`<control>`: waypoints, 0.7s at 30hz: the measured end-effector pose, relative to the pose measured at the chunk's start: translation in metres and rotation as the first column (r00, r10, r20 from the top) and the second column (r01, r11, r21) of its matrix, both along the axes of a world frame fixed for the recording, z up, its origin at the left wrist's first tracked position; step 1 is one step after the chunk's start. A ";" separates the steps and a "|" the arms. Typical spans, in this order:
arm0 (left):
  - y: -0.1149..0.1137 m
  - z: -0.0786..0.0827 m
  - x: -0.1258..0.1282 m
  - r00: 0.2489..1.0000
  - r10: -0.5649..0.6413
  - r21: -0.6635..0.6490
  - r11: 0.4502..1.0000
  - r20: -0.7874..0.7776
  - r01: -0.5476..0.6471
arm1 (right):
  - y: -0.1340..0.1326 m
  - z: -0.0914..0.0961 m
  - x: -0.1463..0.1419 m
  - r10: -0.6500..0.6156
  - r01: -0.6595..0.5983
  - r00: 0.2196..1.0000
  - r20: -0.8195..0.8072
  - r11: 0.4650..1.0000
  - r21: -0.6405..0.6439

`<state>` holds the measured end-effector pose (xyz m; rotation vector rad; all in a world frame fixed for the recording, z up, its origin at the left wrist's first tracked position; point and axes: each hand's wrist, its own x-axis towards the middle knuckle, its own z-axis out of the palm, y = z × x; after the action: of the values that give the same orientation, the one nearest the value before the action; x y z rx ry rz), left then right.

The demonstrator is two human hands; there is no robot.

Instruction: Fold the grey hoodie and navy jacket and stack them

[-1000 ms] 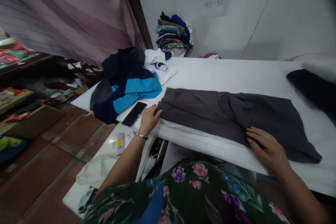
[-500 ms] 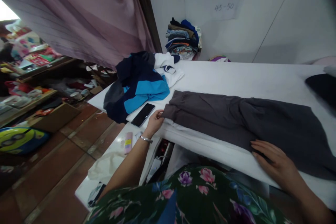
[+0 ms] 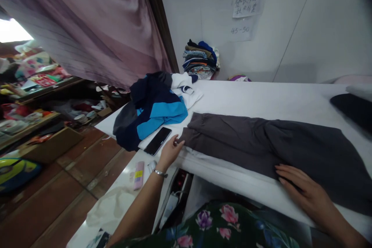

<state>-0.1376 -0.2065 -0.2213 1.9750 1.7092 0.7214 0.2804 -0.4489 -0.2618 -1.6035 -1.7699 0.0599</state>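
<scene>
1. The lower white paper sheet, flat on the smooth light-grey wall, reads "45-50" in dark handwriting.
2. The upper white paper sheet bears two handwritten lines of Chinese characters, too blurred to read surely.

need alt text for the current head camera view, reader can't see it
Dark grey garment lying spread on a white table, with a person's left hand at its left end and right hand on its near edge. To the left lie a phone and rumpled clothes; a stack of folded clothes stands beyond the table.
</scene>
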 end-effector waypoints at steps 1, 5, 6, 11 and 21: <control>-0.001 0.001 0.007 0.999 -0.017 0.010 1.000 -0.040 0.017 | 0.006 0.005 -0.005 0.029 -0.029 1.000 -0.008 1.000 -0.004; 0.002 0.004 0.024 0.995 -0.011 -0.002 1.000 -0.101 0.010 | 0.035 0.021 -0.026 0.139 -0.139 0.990 0.006 0.990 -0.007; 0.004 0.003 0.024 0.996 -0.008 0.002 1.000 -0.094 0.008 | 0.043 0.023 -0.031 0.157 -0.157 0.987 0.014 0.987 -0.017; 0.019 0.004 0.016 0.992 -0.019 -0.053 0.999 -0.129 0.013 | 0.068 0.015 -0.041 0.211 -0.197 0.972 0.103 0.971 -0.132; 0.115 0.034 0.064 0.993 -0.029 -0.035 0.999 -0.115 0.025 | 0.071 -0.012 -0.039 0.205 -0.171 0.964 0.166 0.965 -0.197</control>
<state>-0.0732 -0.0913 -0.1873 2.0484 1.7442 0.5756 0.2415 -0.3784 -0.2737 -1.6038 -2.1122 0.1713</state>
